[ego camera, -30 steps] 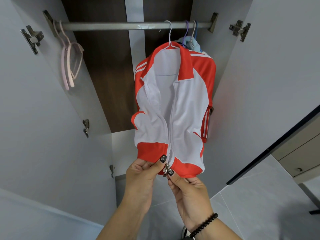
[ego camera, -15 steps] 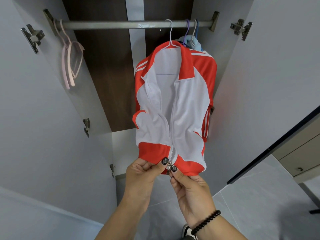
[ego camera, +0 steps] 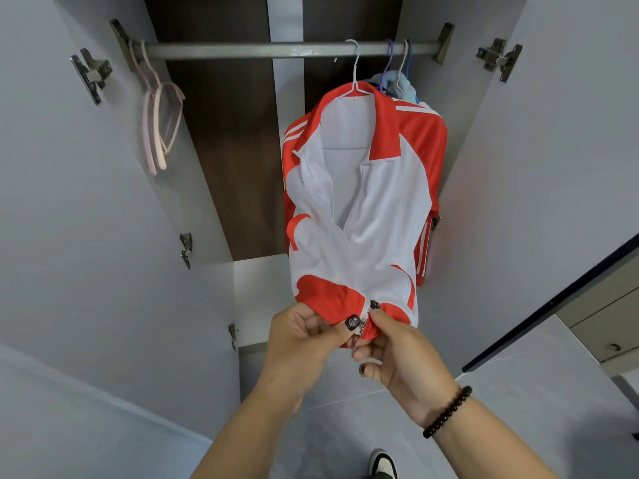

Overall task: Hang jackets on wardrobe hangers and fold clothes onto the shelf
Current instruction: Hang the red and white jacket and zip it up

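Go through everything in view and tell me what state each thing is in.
Jacket: on a white hanger, front unzipped.
Zipper: at the hem, pinched.
Left hand: grips hem.
Right hand: grips hem.
Pink hangers: empty, on rail.
Wardrobe doors: open.

A red and white track jacket [ego camera: 363,209] hangs on a white wire hanger [ego camera: 356,72] from the metal wardrobe rail [ego camera: 276,50], at about one o'clock in the view. Its body is white, with red shoulders, collar and hem band, and white stripes down the red sleeves. The front lies open from the collar down, the left panel slack and folded, the two edges meeting at the hem at about six o'clock of the garment. More hangers with a pale blue garment [ego camera: 397,83] sit just behind it. Two empty pink hangers [ego camera: 160,133] hang at the rail's ten o'clock end.
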